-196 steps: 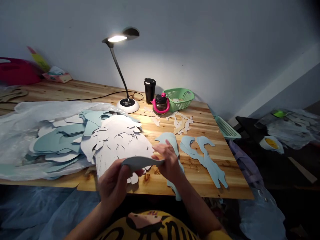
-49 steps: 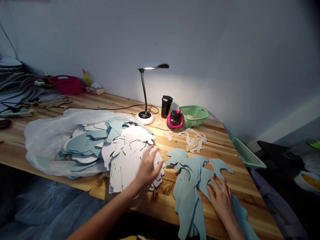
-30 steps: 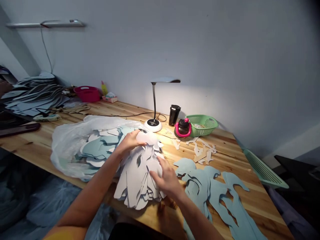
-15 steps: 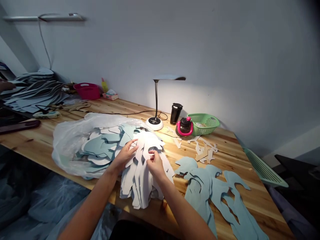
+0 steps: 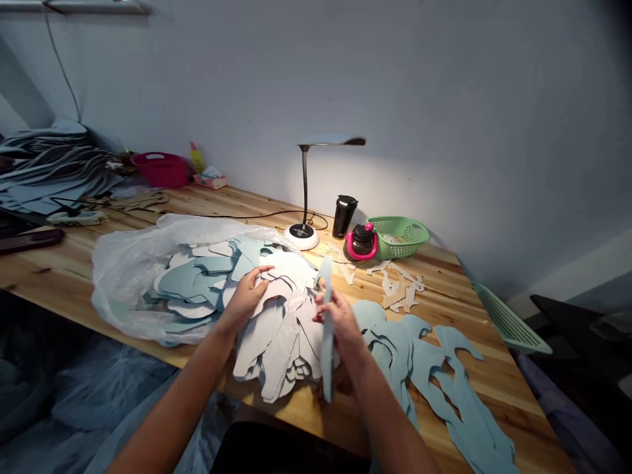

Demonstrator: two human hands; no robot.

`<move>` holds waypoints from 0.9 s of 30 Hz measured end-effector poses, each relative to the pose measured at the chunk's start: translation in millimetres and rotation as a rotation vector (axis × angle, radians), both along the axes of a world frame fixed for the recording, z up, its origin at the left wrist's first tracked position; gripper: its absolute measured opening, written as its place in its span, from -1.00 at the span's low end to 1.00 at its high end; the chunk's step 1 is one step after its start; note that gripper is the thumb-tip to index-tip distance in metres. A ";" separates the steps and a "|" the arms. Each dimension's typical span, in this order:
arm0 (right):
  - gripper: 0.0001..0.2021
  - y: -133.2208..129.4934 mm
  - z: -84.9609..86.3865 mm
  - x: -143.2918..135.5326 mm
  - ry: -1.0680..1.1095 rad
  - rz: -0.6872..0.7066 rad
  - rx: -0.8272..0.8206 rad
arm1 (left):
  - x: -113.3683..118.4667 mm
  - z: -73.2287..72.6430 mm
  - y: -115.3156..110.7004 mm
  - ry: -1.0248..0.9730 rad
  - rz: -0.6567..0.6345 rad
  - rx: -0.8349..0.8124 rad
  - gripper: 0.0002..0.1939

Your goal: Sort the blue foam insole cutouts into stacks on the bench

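Note:
My right hand (image 5: 340, 322) pinches a thin light-blue cut-out piece (image 5: 326, 355), held upright and nearly edge-on to me. It stands just off the right side of a pile of white cut-out pieces (image 5: 269, 336) with curved outlines. At the upper left of that pile rests my left hand (image 5: 247, 296), its fingers stretched over the top pieces and its thumb apart. Left of it, a clear plastic bag (image 5: 123, 283) lies with its mouth spread around stacked blue and white pieces (image 5: 195, 280). More light-blue cut-outs (image 5: 444, 368) lie overlapping to the right.
A desk lamp (image 5: 302, 236) stands behind the pile. Beside it are a black tumbler (image 5: 344, 217), a dark pot with a pink handle (image 5: 361, 243) and a green basket (image 5: 402, 240). Paper scraps (image 5: 399, 289) lie before them. A pink basket (image 5: 162, 170) sits back left.
My right hand has lifted a piece off the pile and moved right, turning it upright. My left hand stays at the pile's left side. The view has shifted slightly.

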State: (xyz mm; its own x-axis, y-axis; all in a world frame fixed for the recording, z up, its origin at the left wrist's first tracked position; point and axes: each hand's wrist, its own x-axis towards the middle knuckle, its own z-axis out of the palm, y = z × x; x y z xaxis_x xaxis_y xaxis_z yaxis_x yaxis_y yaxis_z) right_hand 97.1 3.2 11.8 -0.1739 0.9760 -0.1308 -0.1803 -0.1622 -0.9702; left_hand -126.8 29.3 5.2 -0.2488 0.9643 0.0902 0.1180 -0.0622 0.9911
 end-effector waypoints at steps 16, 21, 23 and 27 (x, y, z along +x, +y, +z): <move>-0.16 -79.3 -64.2 178.4 -0.407 -0.424 -0.046 | 61.6 -12.0 -49.2 1.262 -0.107 -0.125 -0.54; -0.22 -81.1 -72.8 172.7 -0.558 -0.416 0.059 | 56.2 -10.7 -38.6 1.171 -0.064 -0.241 -0.39; -0.32 -83.3 -71.0 171.4 -0.815 -0.463 0.139 | 50.7 -8.8 -36.3 1.080 -0.034 -0.249 -0.39; -0.54 -88.1 -53.1 153.7 -1.041 -0.520 0.370 | 43.2 -2.8 -44.5 0.779 -0.019 -0.142 -0.47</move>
